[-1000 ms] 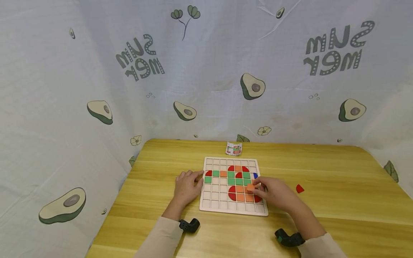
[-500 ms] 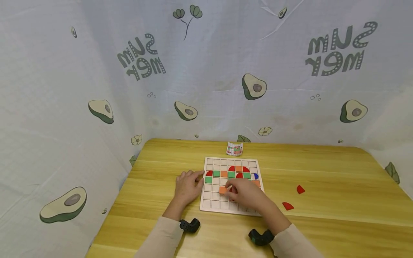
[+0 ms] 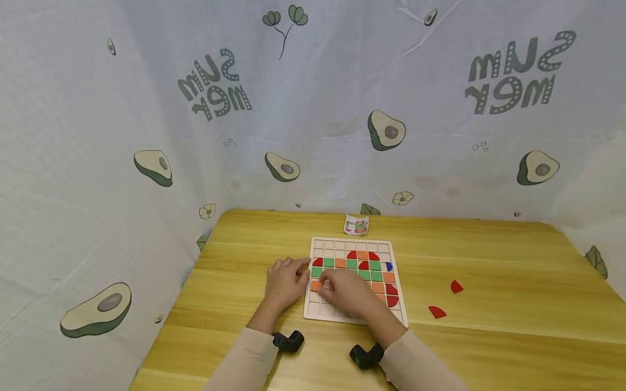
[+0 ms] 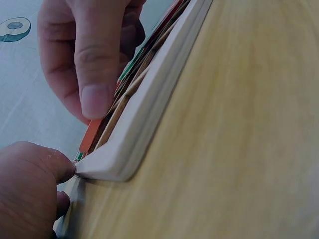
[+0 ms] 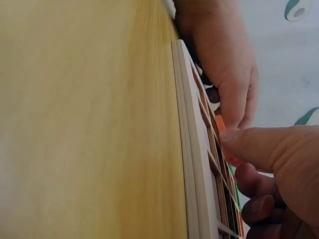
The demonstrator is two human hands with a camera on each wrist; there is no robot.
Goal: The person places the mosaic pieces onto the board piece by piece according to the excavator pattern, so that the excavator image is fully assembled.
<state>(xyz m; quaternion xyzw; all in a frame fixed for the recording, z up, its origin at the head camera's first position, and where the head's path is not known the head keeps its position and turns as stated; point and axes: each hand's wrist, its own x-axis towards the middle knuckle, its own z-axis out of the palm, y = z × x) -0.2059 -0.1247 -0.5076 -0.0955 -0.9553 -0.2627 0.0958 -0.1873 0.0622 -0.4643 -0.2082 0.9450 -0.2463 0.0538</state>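
Note:
In the head view my right hand (image 3: 348, 291) reaches across a wooden grid board (image 3: 314, 309). Between thumb and fingertips it pinches an orange square tile (image 3: 316, 285), over a left-column cell just below a green tile (image 3: 317, 272). The left wrist view shows this orange tile (image 4: 90, 134) tilted, close over the cells. My left hand (image 3: 285, 282) lies at the board's left side, fingertips touching its edge. Red, green and orange pieces fill several cells; a small blue piece (image 3: 388, 266) sits near the right edge. The right hand and forearm hide the board's middle.
Two loose red quarter-circle pieces, an upper one (image 3: 457, 287) and a lower one (image 3: 437, 312), lie on the wooden table (image 3: 513, 271) right of the board. A small printed pattern card (image 3: 356, 225) stands behind the board. A patterned curtain (image 3: 318, 108) hangs behind the table.
My right hand has carried the orange square tile leftward from the board's right part to its left column. The lower loose red piece came into view. The left hand stays at the edge.

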